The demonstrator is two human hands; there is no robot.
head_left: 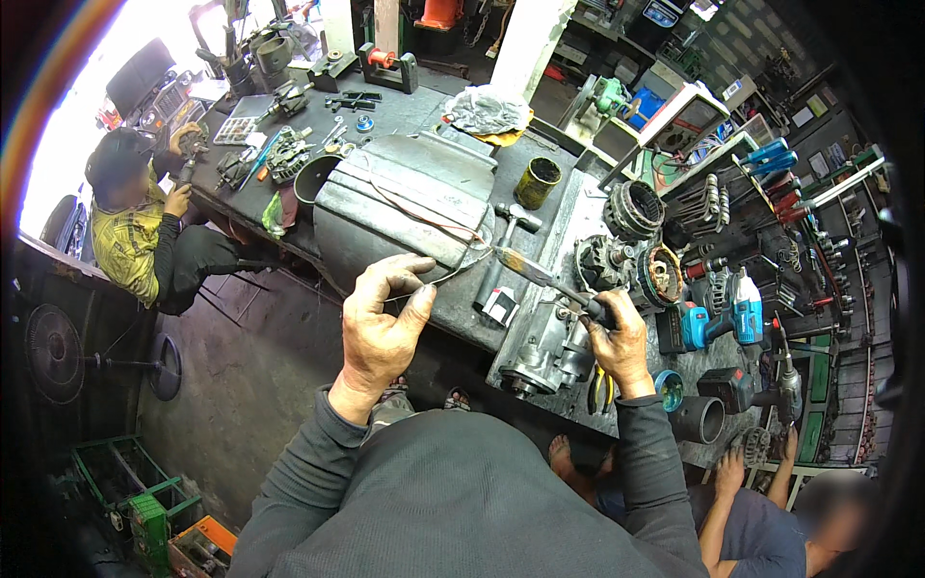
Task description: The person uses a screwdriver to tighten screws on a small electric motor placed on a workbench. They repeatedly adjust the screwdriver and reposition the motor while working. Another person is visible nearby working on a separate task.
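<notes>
My left hand (381, 323) is closed in a loose pinch, thumb near forefinger, on a thin pale wire (461, 271). That wire runs over to the large grey finned motor housing (405, 197) lying on the bench. A reddish-brown lead (409, 209) trails across the fins toward the same spot. My right hand (621, 342) is wrapped round the dark handle of a long tool with a flat brownish blade (530, 267); its exact kind is unclear. The blade tip is close to the wire, at the housing's right edge. A hammer (511, 231) lies beside the housing.
A yellow-rimmed can (537, 183) stands behind the hammer. Stator parts (634, 209), a cast starter-like unit (540, 361), pliers (601, 390) and a blue cordless driver (737, 313) crowd the right. Co-workers handle parts at far left (145, 212) and lower right (761, 520).
</notes>
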